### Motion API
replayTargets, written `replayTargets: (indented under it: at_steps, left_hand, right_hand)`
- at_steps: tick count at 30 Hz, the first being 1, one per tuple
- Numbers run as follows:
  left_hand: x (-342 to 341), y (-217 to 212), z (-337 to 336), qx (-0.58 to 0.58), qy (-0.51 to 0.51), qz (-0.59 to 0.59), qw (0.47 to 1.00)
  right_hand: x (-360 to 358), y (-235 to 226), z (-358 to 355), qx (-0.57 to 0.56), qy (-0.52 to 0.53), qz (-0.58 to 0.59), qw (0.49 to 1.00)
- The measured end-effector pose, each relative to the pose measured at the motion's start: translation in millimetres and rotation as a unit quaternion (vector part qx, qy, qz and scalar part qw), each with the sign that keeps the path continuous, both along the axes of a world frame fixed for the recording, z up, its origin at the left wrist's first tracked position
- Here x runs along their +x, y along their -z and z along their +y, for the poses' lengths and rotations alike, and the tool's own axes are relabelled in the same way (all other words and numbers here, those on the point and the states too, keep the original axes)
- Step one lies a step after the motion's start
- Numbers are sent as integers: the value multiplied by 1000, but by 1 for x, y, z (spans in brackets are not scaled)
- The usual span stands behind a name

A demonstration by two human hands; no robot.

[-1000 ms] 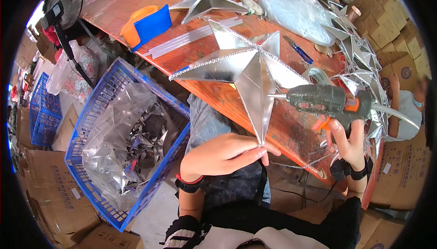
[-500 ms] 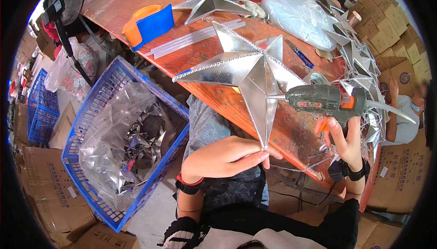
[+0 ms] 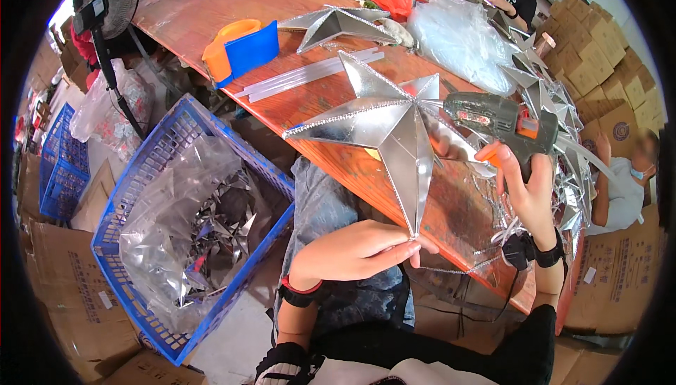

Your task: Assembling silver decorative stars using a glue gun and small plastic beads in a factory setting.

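Observation:
A large silver five-pointed star stands over the table's front edge, with glittery trim along some of its ridges. My left hand pinches its lowest tip between thumb and fingers. In my right hand is a dark green glue gun, gripped by the handle, with my fingers near the orange trigger. Its nozzle points left at the star's raised centre; whether it touches cannot be made out. A clear glue stick sticks out of the gun's back. Silver trim hangs below the star's lowest tip.
Glue sticks, an orange and blue holder, another silver star and a clear plastic bag lie on the wooden table. Left stands a blue crate with silver pieces. Several stars line the right side; two people are beyond.
The glue gun has moved up from the lower point's ridge to the star's centre, along with my right hand. My left hand keeps its pinch on the tip. The whole view has shifted slightly.

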State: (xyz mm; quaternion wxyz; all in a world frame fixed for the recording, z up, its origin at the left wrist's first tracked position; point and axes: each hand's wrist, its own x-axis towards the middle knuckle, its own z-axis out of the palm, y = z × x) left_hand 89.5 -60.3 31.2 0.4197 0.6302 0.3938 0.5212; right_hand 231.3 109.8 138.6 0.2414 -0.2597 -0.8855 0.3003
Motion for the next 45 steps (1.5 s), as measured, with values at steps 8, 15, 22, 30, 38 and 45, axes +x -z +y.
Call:
replayTargets:
  at_steps: [8,15,22,30,38,45]
  left_hand:
    - [0,1,0,2,-4,9,1000]
    - [0,3,0,-6,-4,12,1000]
    - [1,2,1,-5,-1,15,1000]
    - [1,3,1,-8,-2,14,1000]
    - [2,4,2,-1,-12,15,1000]
    - [2,4,1,2,-19,25,1000]
  right_hand:
    - [-8,2,3,2,-6,2,1000]
    - [-7,1,3,-12,-4,4,1000]
    - [-5,3,5,-27,-6,12,1000]
    - [-5,4,5,-23,-4,4,1000]
    - [-1,10,5,64,-44,17,997]
    - [5,5,0,47,-32,-18,998]
